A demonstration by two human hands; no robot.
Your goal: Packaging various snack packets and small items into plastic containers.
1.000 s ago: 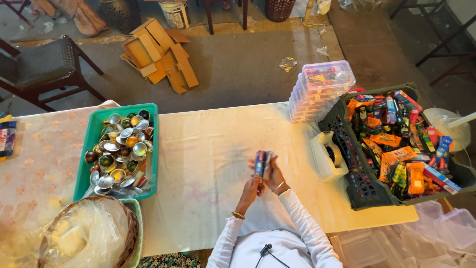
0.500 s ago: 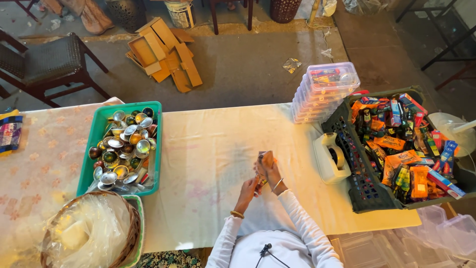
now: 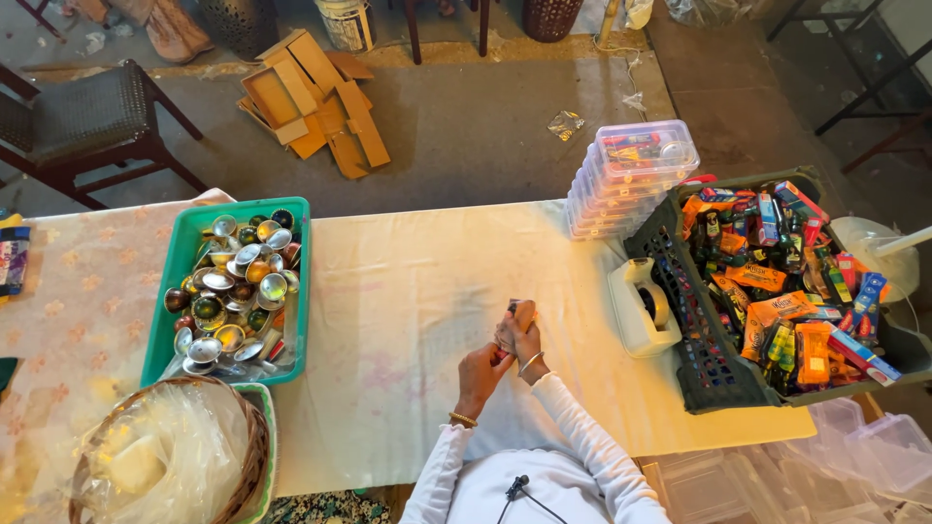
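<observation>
Holding both hands together over the middle of the cream-covered tabletop (image 3: pixel 408 291). Right hand (image 3: pixel 522 330) clenching around a small dark packet (image 3: pixel 513 307), only its top edge peeking out above the fingers. Left hand (image 3: pixel 482 373) pressing up against the right from below, fingers curled; grasp on the packet impossible to tell. Sitting well left, a green tray (image 3: pixel 175 281) of shiny metal cups; just right, a white tape dispenser (image 3: pixel 641 306) beside a dark crate (image 3: pixel 699 359) of colourful packets.
</observation>
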